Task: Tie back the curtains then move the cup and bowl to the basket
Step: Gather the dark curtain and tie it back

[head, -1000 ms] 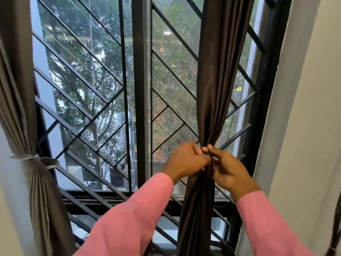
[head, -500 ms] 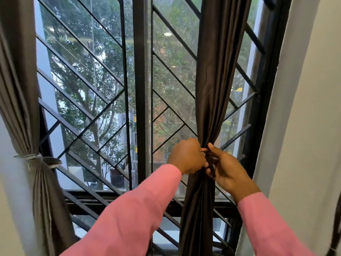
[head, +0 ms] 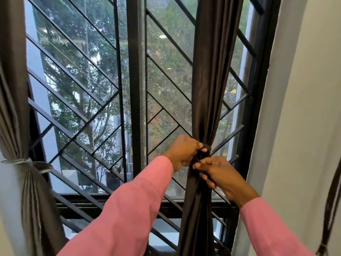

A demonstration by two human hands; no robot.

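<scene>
A dark brown curtain (head: pixel 212 74) hangs gathered into a narrow bundle right of the window's middle. My left hand (head: pixel 181 151) grips a dark tie-back strap (head: pixel 203 154) wrapped round the bundle at its waist. My right hand (head: pixel 221 175) pinches the strap's other end just below and in front of the bundle. The left grey curtain (head: pixel 13 111) is bunched and bound with a pale tie (head: pixel 24 161). No cup, bowl or basket is in view.
A black window frame (head: pixel 135 89) with a diagonal metal grille (head: pixel 77 74) fills the view; trees lie beyond. A white wall (head: pixel 304 108) rises close on the right, with a dark cord (head: pixel 330 209) hanging at the far right edge.
My left hand has risen slightly and closed round the strap at the bundle. My right hand has dropped lower and drawn the strap end toward me.
</scene>
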